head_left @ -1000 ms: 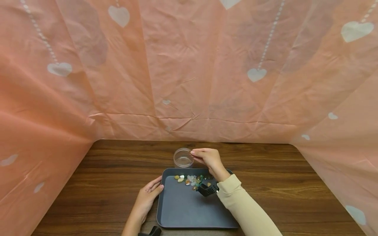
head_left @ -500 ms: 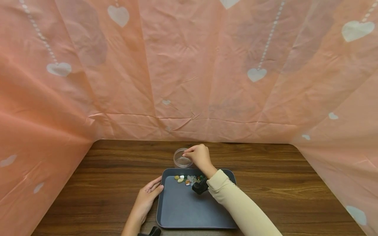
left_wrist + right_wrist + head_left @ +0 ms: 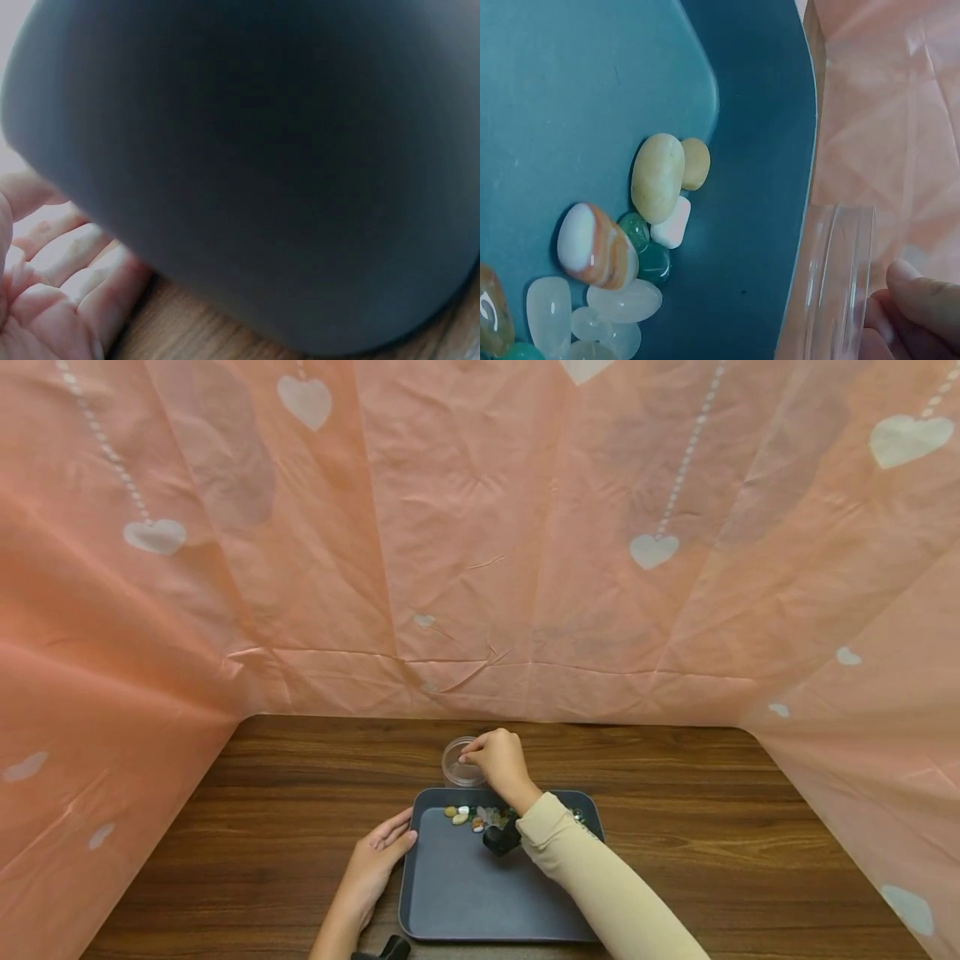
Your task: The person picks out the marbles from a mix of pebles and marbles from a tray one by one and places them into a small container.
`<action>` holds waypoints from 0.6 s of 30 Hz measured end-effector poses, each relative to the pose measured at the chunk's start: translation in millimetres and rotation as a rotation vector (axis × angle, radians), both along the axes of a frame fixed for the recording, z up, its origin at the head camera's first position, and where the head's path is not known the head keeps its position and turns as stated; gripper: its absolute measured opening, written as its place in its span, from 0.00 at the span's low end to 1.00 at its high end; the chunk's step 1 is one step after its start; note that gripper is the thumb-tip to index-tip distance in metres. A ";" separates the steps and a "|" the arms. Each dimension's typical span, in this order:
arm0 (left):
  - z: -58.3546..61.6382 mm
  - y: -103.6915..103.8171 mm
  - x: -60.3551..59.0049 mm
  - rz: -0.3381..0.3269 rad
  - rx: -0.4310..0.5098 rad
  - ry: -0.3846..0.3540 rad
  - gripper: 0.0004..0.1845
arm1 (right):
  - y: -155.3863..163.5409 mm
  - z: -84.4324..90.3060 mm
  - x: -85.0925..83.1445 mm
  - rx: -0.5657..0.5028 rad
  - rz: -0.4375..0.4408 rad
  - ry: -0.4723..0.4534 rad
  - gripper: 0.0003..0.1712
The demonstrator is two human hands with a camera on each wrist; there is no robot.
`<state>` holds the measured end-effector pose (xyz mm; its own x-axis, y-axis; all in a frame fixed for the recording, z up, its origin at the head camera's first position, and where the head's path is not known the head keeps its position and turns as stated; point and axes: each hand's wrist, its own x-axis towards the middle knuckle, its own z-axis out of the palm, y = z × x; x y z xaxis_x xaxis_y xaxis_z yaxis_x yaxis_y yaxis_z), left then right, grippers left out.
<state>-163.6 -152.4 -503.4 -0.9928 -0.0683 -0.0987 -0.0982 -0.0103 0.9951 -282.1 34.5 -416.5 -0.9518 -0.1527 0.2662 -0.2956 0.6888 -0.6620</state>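
A dark grey tray (image 3: 495,893) lies on the wooden table, with a clear round plastic container (image 3: 453,768) just behind it. My left hand (image 3: 375,853) holds the tray's left side, thumb at the rim and fingers against the outer wall. Over the container's mouth is my right hand (image 3: 501,762), thumb and fingertips together. In the right wrist view a small pale translucent stone (image 3: 913,256) shows at its thumb tip. Polished stones lie along the tray's far side: a cream stone (image 3: 658,178), an orange-banded stone (image 3: 592,246), green and clear stones.
The brown wooden table (image 3: 720,827) extends on both sides of the tray. Pink cloth (image 3: 465,552) with white hearts encloses the back and sides. A black wrist device (image 3: 501,838) under the right wrist hangs above the tray and covers some of the stones.
My right hand has moved left from the container's right rim to over its mouth, the forearm following across the tray. My left hand and the tray have stayed put.
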 end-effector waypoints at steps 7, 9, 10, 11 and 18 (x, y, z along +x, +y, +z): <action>-1.5 1.4 -0.4 -0.005 0.011 -0.022 0.26 | 11.9 0.6 9.2 -0.094 -0.051 0.004 0.06; -0.5 1.1 -0.1 -0.002 0.011 -0.027 0.26 | 19.3 1.5 13.1 -0.167 -0.071 -0.031 0.07; 0.2 1.0 0.2 -0.001 0.009 -0.026 0.26 | 23.7 1.4 14.9 -0.212 -0.083 -0.052 0.07; 0.4 0.9 0.3 -0.001 0.006 -0.025 0.26 | 28.5 0.8 16.6 -0.267 -0.097 -0.079 0.08; -1.4 -0.5 -2.7 0.005 0.010 -0.029 0.25 | 60.4 -8.0 33.2 -0.666 -0.191 -0.252 0.13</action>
